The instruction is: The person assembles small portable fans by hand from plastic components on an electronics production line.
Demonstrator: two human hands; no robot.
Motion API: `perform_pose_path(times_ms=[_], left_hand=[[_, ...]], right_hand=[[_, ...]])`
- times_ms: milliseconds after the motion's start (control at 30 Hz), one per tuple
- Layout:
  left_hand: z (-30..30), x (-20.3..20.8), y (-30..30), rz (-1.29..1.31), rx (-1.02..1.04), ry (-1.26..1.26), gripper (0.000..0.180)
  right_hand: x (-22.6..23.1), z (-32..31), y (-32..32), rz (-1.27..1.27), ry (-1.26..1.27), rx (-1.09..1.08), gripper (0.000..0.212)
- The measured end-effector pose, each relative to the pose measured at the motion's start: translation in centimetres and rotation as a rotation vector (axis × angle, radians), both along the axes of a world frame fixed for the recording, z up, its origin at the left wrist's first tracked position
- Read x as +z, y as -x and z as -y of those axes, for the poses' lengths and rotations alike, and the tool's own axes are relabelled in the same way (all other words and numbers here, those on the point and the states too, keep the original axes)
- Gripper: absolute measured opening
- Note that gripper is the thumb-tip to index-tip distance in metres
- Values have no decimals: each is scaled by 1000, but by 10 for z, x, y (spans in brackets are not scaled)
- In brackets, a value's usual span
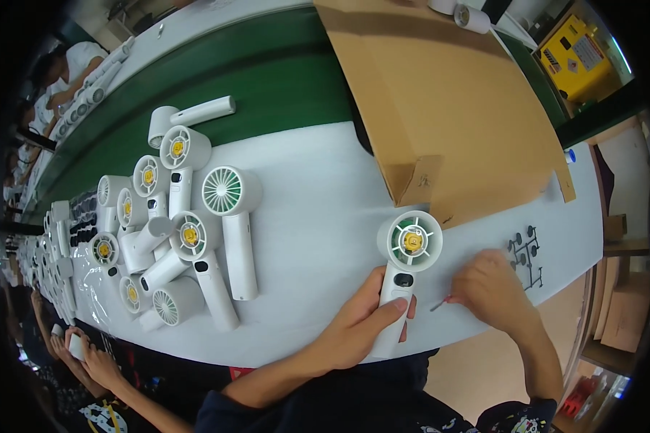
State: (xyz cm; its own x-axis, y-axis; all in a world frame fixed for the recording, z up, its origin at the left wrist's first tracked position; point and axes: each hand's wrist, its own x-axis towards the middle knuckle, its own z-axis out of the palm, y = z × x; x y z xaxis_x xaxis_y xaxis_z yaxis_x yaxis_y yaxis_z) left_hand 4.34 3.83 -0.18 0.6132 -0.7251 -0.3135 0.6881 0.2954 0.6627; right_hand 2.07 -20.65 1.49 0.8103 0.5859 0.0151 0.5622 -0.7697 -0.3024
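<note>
My left hand (361,310) is wrapped round the handle of a white handheld fan (410,242), its thumb on the front below a small dark oval window. The fan stands head up, and its round housing shows spokes around a yellow hub. To the right of the handle, my right hand (490,289) is closed with its fingertips pinched together, slightly blurred. A thin dark sliver (438,306) sticks out from those fingertips toward the fan; its kind is too small to make out. Just beyond the right hand lies a black plastic frame of small parts (525,256).
Several white handheld fans (188,234) lie heaped on the white table covering (303,195) at left. A big brown cardboard sheet (448,94) reaches over the far side. Behind runs a green belt (282,72). A co-worker's hands (87,353) hold a white part at lower left.
</note>
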Motion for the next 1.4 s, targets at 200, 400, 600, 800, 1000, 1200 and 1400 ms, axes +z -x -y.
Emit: perform_pose_path(times_ms=[200,400,600,800,1000,1200,1400], left_hand=[[-5,-1,2,8,20,-41,31],[6,-2,3,56,-14,-18,35],[4,-6,5,35,33,-35,33],[3,-9,7,93,43,-64,30],[2,-8,6,141,33,-92,31],[4,-11,7,164,44,-111,33],[6,-4,7,379,10,-336,41]], right_hand=[[9,-13,4,102,-489,-95,18],[4,-35,22,-106,-1152,-471,18],[-16,-64,10,72,-1160,-401,14],[-13,-81,16,66,-1205,-454,21],[-14,-86,12,97,-1085,-437,25],[-7,-86,7,185,-897,-393,23],[-13,-89,6,313,-744,-335,23]])
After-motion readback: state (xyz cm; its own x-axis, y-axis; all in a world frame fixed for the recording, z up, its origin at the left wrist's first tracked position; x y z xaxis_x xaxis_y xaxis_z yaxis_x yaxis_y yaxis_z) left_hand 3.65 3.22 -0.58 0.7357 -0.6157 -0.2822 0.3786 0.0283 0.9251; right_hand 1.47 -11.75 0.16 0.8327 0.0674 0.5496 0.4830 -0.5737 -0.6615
